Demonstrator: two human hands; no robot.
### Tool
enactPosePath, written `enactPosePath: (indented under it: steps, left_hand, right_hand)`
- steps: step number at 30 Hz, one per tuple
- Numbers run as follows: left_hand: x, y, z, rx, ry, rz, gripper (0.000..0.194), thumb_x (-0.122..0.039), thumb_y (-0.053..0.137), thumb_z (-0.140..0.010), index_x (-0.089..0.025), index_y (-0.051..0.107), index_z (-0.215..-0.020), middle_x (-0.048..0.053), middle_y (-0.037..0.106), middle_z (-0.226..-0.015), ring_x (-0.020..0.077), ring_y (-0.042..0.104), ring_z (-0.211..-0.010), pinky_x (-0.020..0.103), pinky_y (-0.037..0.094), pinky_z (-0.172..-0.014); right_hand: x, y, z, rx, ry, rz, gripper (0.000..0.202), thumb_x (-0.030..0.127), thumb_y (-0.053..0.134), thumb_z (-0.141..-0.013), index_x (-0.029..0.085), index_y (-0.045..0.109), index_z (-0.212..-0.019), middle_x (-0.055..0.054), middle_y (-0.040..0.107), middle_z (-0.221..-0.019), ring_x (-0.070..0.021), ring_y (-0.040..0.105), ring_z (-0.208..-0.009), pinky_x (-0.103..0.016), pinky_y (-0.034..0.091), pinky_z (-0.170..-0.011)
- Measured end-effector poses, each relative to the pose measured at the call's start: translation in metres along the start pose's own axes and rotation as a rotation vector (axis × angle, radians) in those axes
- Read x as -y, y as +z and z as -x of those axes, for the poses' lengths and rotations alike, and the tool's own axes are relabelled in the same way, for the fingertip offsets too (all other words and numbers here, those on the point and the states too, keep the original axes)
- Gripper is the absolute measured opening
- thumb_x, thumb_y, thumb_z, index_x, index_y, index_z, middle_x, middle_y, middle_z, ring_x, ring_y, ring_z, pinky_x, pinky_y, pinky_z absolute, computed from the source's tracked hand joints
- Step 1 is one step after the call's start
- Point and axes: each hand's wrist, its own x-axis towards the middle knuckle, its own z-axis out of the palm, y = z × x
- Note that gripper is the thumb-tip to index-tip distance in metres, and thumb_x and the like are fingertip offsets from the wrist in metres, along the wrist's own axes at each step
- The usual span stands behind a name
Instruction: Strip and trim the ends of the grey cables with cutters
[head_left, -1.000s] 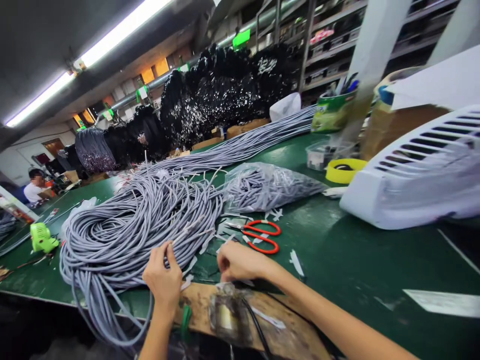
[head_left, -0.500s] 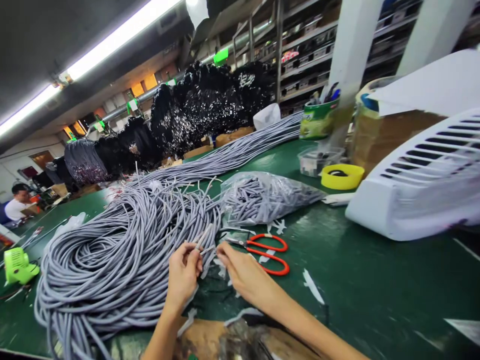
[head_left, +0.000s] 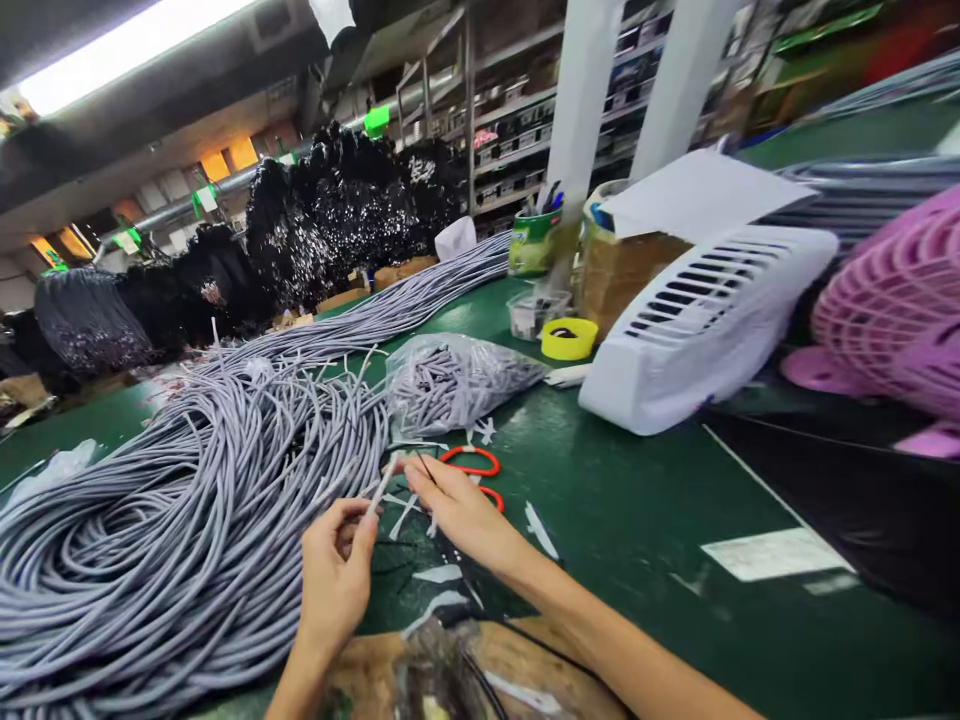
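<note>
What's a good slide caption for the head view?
Left hand grips a pale strip, right hand at its tip, beside gray cables and red-handled scissors on a green table.

The right hand (head_left: 459, 508) hides part of the scissors (head_left: 496, 462). The left edge cuts off the wires (head_left: 225, 480), the right edge the pink fan (head_left: 892, 310). Bits in the clear box (head_left: 517, 321) are too small to tell.

Green table (head_left: 630, 510) lies open right of the red scissors (head_left: 493, 462); heaped gray cables (head_left: 225, 490) block the left.
</note>
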Motion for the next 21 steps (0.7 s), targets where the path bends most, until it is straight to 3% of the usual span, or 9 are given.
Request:
enactPosePath:
  steps: [3,9,14,16,19,21]
  left_hand:
    - [0.002,0.003,0.001,0.038,0.021,-0.038,0.021,-0.032,0.058,-0.072,-0.012,0.063,-0.075,0.003,0.063,-0.062,0.0132,0.056,-0.055,0.019,0.043,-0.05]
    - [0.016,-0.002,-0.006,0.1,0.066,-0.137,0.02,-0.033,0.063,-0.068,-0.013,0.066,-0.069,0.005,0.068,-0.062,0.0184,0.063,-0.057,0.023,0.051,-0.054]
    - [0.014,-0.002,-0.004,0.02,0.116,-0.117,0.019,-0.031,0.061,-0.069,-0.013,0.067,-0.072,0.006,0.069,-0.066,0.018,0.064,-0.061,0.023,0.052,-0.056]
    - [0.008,0.001,-0.001,-0.026,0.084,-0.073,0.02,-0.031,0.06,-0.07,-0.013,0.067,-0.072,0.005,0.068,-0.065,0.0171,0.063,-0.059,0.023,0.051,-0.055]
    - [0.002,0.004,-0.001,-0.101,0.001,0.023,0.021,-0.03,0.06,-0.069,-0.012,0.067,-0.074,0.004,0.064,-0.058,0.017,0.062,-0.058,0.023,0.05,-0.054]
    - [0.001,0.005,-0.001,-0.144,-0.049,0.071,0.022,-0.03,0.06,-0.068,-0.011,0.067,-0.077,0.001,0.059,-0.051,0.0167,0.061,-0.056,0.023,0.048,-0.052]
  right_hand:
    - [-0.001,0.005,0.002,0.001,0.026,-0.038,0.043,0.048,0.033,-0.083,0.016,0.06,-0.068,0.003,0.043,-0.05,-0.011,0.04,-0.047,-0.023,0.031,-0.046]
    - [0.001,0.012,0.005,-0.133,0.016,0.0,0.035,0.043,0.051,-0.074,0.016,0.052,-0.052,0.003,0.046,-0.049,-0.0089,0.042,-0.049,-0.021,0.035,-0.05]
    - [-0.007,0.018,0.002,-0.07,0.04,-0.004,0.038,0.046,0.049,-0.075,0.017,0.053,-0.052,0.002,0.052,-0.047,-0.01,0.048,-0.046,-0.021,0.039,-0.049]
    - [-0.01,0.018,0.003,-0.085,0.054,0.01,0.034,0.046,0.047,-0.076,0.017,0.053,-0.057,0.002,0.053,-0.05,-0.0114,0.05,-0.049,-0.022,0.04,-0.051]
    - [-0.014,0.012,0.003,-0.141,0.073,0.051,0.029,0.046,0.05,-0.075,0.019,0.057,-0.082,0.002,0.056,-0.058,-0.0148,0.053,-0.055,-0.025,0.039,-0.054]
    - [-0.015,0.009,0.003,-0.175,0.045,0.187,0.028,0.043,0.041,-0.081,0.021,0.058,-0.077,0.0,0.059,-0.062,-0.0167,0.056,-0.059,-0.026,0.04,-0.055]
